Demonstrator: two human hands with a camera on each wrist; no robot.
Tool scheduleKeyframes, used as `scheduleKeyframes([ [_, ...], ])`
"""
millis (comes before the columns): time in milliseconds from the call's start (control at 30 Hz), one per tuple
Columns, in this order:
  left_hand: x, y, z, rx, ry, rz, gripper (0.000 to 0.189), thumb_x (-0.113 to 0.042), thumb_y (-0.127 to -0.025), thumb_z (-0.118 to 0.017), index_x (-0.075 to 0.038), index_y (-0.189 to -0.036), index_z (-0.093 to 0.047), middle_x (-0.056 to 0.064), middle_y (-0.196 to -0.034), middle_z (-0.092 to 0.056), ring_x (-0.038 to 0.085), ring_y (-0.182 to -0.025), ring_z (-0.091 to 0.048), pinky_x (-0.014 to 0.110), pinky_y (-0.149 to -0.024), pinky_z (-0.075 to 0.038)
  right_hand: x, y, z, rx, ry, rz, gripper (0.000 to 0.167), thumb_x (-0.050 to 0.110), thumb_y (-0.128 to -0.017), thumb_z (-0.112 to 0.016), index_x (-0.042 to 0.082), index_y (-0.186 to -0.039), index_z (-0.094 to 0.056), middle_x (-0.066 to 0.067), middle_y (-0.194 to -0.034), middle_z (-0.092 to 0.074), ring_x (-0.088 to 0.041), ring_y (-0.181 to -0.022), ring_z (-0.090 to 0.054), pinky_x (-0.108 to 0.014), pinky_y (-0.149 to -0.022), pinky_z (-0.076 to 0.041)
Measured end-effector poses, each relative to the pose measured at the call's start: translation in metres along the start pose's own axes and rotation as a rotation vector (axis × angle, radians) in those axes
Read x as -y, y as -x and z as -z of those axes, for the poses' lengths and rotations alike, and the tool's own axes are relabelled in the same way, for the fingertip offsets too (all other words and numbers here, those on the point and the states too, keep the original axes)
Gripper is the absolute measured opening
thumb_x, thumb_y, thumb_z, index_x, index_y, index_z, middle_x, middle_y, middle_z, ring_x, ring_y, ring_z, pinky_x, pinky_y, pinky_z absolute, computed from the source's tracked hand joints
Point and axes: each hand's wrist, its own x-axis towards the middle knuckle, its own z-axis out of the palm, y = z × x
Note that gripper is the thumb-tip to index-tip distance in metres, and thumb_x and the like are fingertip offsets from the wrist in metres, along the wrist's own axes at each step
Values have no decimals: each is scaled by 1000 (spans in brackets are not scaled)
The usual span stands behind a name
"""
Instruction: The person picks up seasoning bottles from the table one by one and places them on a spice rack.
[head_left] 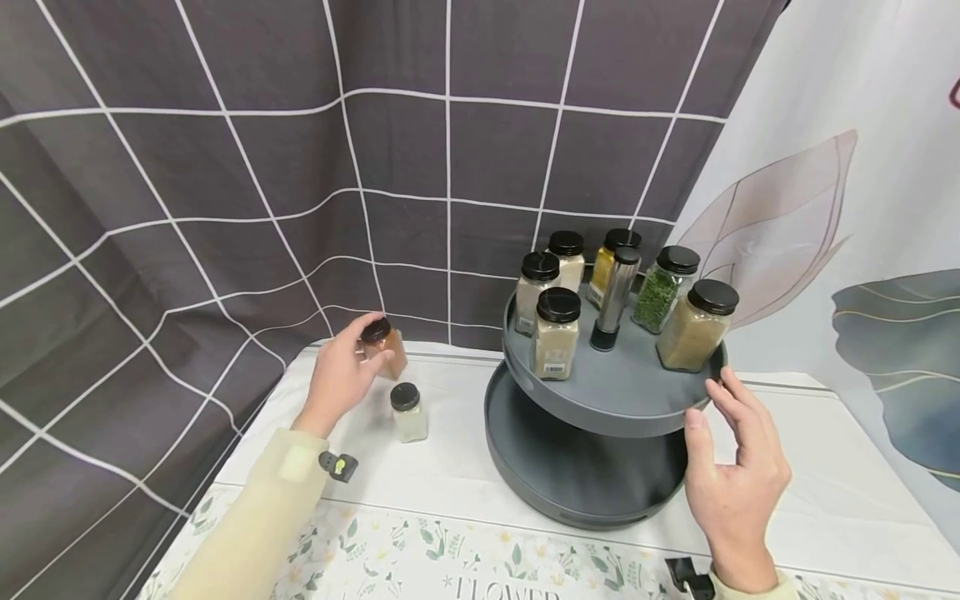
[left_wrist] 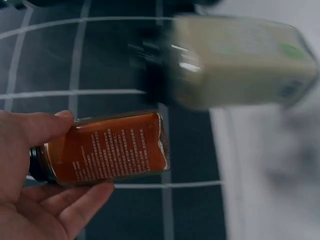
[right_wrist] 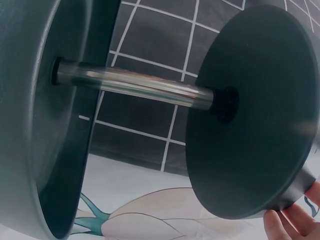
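Observation:
My left hand grips a black-capped spice jar of orange-red powder near its cap, thumb on one side and fingers on the other. In the head view the jar tilts at the back left of the table. Just in front of it stands a jar of pale powder, large and blurred in the left wrist view. On the right, my right hand touches the outer rim of the upper tier of a dark grey two-tier rack with its thumb and fingertips. The right wrist view shows those fingertips against the rim.
Several black-capped spice jars, including a green herb jar and a tan powder jar, stand on the upper tier around a metal post. The lower tier sits on the white table. A dark grid curtain hangs behind.

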Motion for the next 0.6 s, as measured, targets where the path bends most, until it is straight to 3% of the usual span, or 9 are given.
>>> scheduleKeyframes([
  [300,-60,1,28,-125,45,-141,59,-7,-83,-83,-9,-138,-61,15,-114,-72,26,-92,-73,34,-80,-60,-12,4,0,-8,47,12,35,23,-90,-73,-5,-111,-74,-22,-123,-68,-19,-121,-61,-20,-103,-44],
  [600,-114,8,48,-137,146,-244,62,-7,-81,-84,-14,-138,-62,4,-109,-74,14,-88,-72,19,-79,-57,-5,4,-1,-24,39,19,35,24,-88,-75,-5,-107,-75,-24,-118,-68,-18,-119,-62,-20,-103,-43],
])
